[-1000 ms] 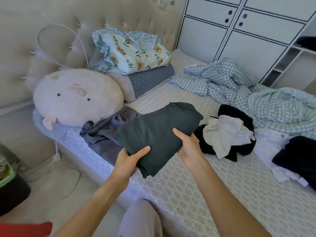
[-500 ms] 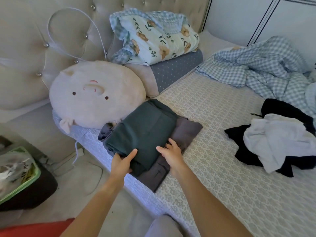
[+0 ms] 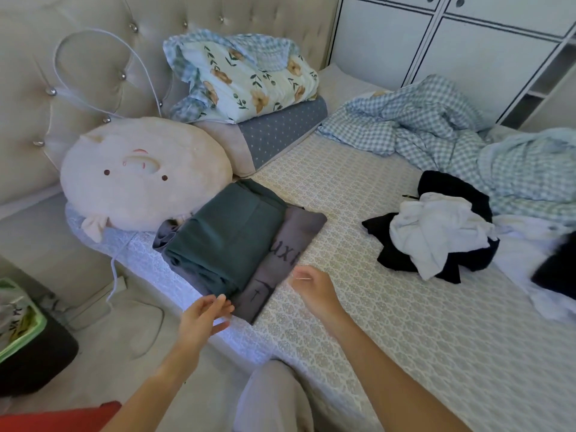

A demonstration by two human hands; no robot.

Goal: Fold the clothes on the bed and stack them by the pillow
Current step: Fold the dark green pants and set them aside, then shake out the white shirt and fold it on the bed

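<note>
Green folded garment lies on grey garment beside pig pillow.

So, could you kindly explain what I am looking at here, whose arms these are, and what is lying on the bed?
The picture comes from a camera worn on a person's head, looking down at their own arms. The left hand and right hand are relaxed and hold nothing. On the bed a folded dark green garment lies on a folded grey garment, next to a round pig-face pillow. Further right sits an unfolded heap of black and white clothes, and behind it a crumpled checked blanket.
</note>
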